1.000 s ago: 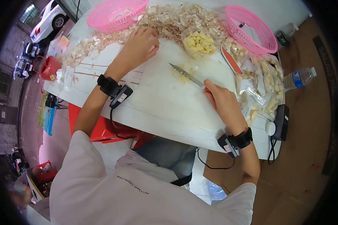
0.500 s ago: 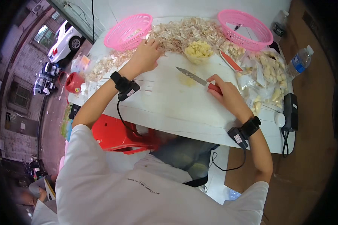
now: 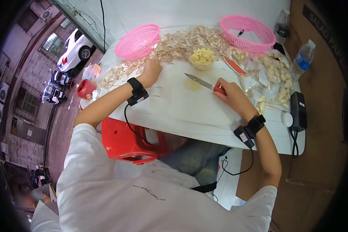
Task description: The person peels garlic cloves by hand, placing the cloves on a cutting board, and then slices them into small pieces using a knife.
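Note:
My right hand is closed around the red handle of a knife; its blade points up and left over the white tabletop. Below the blade lies a wet yellowish patch. My left hand is at the near edge of a heap of garlic skins, its fingers curled down. Whatever those fingers hold, if anything, is hidden. Beyond the blade tip stands a clear bowl of cut garlic. A second knife or peeler in red and white lies right of the bowl.
Two pink baskets stand at the back. Bags of garlic cloves lie at the right, near a water bottle and a black power adapter. A red stool is under the table's front edge.
My left hand has moved nearer and its spread fingers have curled in. My right hand keeps the knife in nearly the same place. The whole view has shifted slightly.

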`<act>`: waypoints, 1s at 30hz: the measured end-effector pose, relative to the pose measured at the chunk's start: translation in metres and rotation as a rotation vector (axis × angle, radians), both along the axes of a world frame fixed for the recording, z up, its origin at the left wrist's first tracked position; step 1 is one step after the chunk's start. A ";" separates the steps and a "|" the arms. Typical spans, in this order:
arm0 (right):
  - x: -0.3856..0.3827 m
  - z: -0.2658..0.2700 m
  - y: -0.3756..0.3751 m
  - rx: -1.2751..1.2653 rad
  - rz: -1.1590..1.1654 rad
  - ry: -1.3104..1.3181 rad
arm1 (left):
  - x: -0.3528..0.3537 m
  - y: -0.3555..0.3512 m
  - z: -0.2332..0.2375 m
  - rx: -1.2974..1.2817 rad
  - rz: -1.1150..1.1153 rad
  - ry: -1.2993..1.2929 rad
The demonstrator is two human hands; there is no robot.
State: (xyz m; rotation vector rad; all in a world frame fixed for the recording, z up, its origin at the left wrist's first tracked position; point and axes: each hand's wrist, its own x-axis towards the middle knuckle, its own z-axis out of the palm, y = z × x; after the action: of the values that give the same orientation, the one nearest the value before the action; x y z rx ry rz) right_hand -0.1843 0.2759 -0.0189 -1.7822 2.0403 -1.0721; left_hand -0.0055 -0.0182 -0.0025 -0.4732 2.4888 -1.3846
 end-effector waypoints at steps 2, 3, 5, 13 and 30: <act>0.000 0.000 0.000 0.020 0.001 -0.028 | -0.001 -0.002 0.001 0.100 -0.004 0.027; -0.001 0.001 0.000 0.022 0.009 -0.024 | -0.001 -0.004 0.000 0.101 0.003 0.032; 0.000 0.002 0.000 0.034 0.002 -0.049 | 0.002 -0.009 -0.003 0.100 -0.085 0.109; -0.001 -0.002 -0.002 0.042 0.010 -0.021 | 0.013 -0.011 0.000 0.112 -0.172 0.113; 0.002 -0.001 -0.004 0.008 -0.078 0.031 | 0.030 -0.025 0.008 0.499 -0.228 0.469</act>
State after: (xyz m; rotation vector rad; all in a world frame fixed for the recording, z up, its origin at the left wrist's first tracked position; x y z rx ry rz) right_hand -0.1822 0.2721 -0.0195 -1.7387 2.1455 -1.0630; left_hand 0.0249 -0.0428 0.0050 -0.4506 3.2152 -0.7112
